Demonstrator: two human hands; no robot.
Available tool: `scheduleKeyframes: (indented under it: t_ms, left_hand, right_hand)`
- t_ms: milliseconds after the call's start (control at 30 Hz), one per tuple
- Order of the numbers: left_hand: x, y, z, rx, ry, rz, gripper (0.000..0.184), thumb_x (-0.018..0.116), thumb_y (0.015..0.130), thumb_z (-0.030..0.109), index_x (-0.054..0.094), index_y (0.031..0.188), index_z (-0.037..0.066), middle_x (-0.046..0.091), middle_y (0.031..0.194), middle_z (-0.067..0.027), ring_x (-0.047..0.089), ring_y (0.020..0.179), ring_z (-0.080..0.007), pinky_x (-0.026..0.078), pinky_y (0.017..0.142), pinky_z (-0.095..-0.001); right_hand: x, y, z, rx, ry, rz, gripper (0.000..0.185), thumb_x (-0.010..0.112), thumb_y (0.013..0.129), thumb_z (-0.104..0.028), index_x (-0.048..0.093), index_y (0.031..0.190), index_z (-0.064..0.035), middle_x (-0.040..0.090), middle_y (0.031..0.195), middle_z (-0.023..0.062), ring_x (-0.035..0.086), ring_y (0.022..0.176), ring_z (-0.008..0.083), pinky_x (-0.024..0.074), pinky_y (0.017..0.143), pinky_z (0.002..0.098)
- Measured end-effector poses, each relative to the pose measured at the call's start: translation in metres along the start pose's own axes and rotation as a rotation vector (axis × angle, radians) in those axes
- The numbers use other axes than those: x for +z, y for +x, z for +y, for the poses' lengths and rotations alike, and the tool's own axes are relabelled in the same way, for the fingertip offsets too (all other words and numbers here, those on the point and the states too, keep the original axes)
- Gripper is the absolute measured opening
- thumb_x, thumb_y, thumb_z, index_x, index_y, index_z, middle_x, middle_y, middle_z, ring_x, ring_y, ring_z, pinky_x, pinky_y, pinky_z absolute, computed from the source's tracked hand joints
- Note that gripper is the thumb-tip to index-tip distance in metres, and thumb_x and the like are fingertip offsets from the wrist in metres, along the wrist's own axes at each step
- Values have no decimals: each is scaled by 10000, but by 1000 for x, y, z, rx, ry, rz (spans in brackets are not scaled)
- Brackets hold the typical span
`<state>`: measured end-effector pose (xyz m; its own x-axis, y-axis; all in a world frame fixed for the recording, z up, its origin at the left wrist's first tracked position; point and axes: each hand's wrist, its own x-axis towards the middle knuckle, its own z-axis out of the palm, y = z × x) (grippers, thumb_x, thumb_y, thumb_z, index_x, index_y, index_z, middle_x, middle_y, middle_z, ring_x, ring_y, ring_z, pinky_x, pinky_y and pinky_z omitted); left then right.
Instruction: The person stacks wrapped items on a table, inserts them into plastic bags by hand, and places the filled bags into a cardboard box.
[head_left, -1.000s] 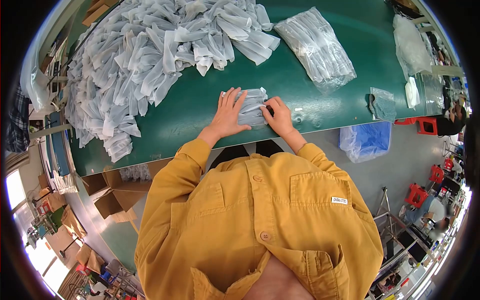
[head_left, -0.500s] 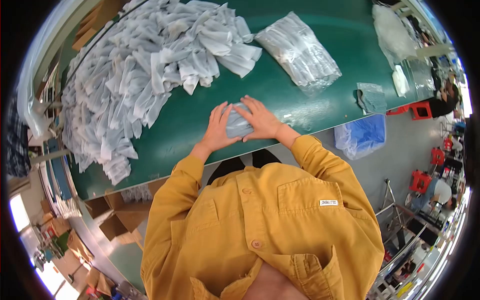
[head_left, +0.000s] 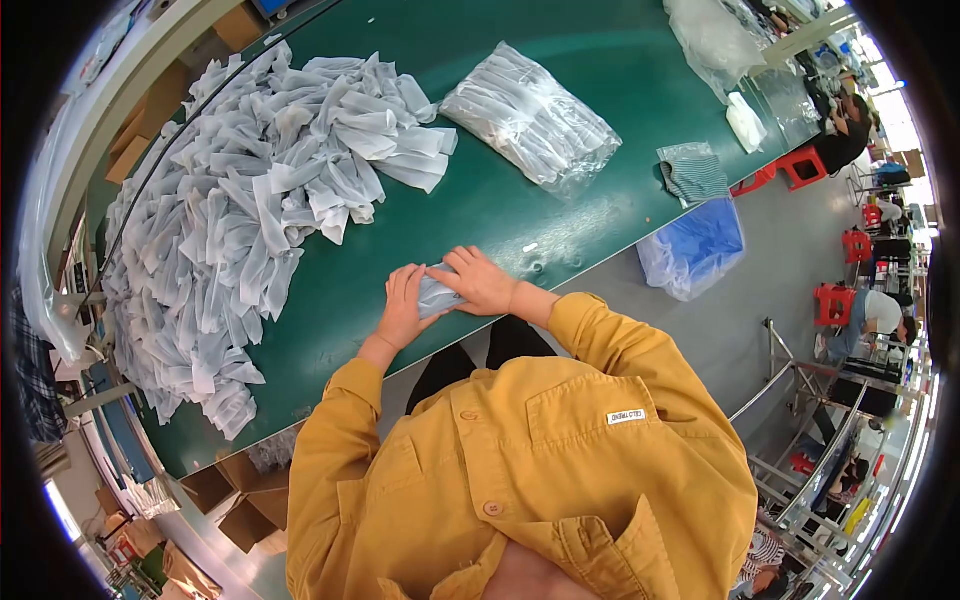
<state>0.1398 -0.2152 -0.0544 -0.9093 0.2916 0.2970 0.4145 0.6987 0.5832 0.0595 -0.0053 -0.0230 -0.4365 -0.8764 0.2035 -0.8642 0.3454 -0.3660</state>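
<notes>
Near the front edge of the green table [head_left: 420, 225], a small grey packet in translucent wrapping [head_left: 437, 293] lies between my two hands. My left hand [head_left: 402, 312] grips its left side, fingers curved over it. From the right, my right hand [head_left: 480, 283] presses on it with bent fingers, partly covering it. The packet's underside is hidden. To the left spreads a large heap of similar frosted, wrapped pieces [head_left: 230, 220]. Beyond my hands lies a clear bag filled with a row of whitish wrapped pieces [head_left: 535, 120].
A striped grey-green piece in a clear bag [head_left: 693, 175] sits at the table's right edge, above a blue bin with a plastic liner [head_left: 695, 248]. Clear plastic bags [head_left: 715, 45] lie at the far right. Cardboard boxes [head_left: 245, 495] stand under the table. Red stools [head_left: 803, 168] and people are farther right.
My head view has turned, so the table's contents appear shifted left. My hands have drawn closer together around the packet, and less of it shows between them.
</notes>
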Motion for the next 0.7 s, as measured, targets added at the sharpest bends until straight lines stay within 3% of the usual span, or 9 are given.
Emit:
scheduleKeyframes:
  t_ms: [200, 333, 433, 533, 567, 667, 700]
  left_hand:
    - [19, 57, 47, 116, -246, -178, 808, 863, 662, 238, 459, 1322, 5, 481, 1283, -195, 453, 1178, -417, 400, 1023, -477]
    - [49, 149, 111, 235, -435, -294, 731, 832, 714, 308, 498, 1291, 8, 479, 1289, -182, 438, 1199, -409, 376, 1041, -483]
    - [75, 214, 140, 344, -220, 51, 698, 808, 728, 313, 510, 1289, 24, 476, 1267, -173, 425, 1205, -388, 343, 1046, -490]
    - [100, 261, 153, 81, 46, 247, 642, 763, 772, 294, 512, 1303, 35, 460, 1274, -176, 407, 1210, -377, 321, 1045, -501]
    - [105, 275, 154, 47, 161, 246, 525, 725, 800, 227, 538, 1248, 26, 496, 1221, -154, 438, 1172, -354, 355, 979, -483]
    - [143, 298, 110, -27, 330, -3, 257, 648, 853, 153, 561, 1061, 32, 557, 1062, -143, 540, 1063, -355, 419, 845, -507]
    - [142, 302, 108, -35, 220, -6, 210, 634, 859, 133, 554, 1025, 32, 558, 1015, -146, 558, 1000, -366, 429, 801, -500]
  right_hand:
    - [-36, -75, 10, 253, 290, 108, 672, 814, 701, -251, 552, 1303, -109, 516, 1059, 173, 500, 1006, 366, 419, 857, 453]
    - [-97, -147, 26, 520, 229, 323, 645, 851, 655, -196, 597, 1241, -103, 527, 1016, 174, 530, 961, 367, 449, 821, 448]
    - [-126, -197, 62, 677, 55, 510, 660, 861, 643, -184, 594, 1242, -103, 525, 1020, 165, 531, 944, 353, 452, 809, 437]
    - [-146, -227, 100, 840, -170, 564, 679, 868, 633, -157, 584, 1245, -81, 526, 1025, 166, 528, 943, 358, 447, 805, 435]
    - [-149, -232, 110, 890, -248, 558, 685, 871, 628, -146, 581, 1244, -69, 527, 1026, 168, 530, 941, 361, 447, 803, 434]
    - [-155, -228, 134, 819, -272, 517, 691, 870, 638, -157, 575, 1258, -79, 516, 1013, 171, 512, 940, 363, 427, 803, 434]
    - [-154, -223, 142, 787, -234, 477, 681, 846, 667, -218, 568, 1276, -95, 500, 1044, 177, 494, 965, 371, 401, 802, 457]
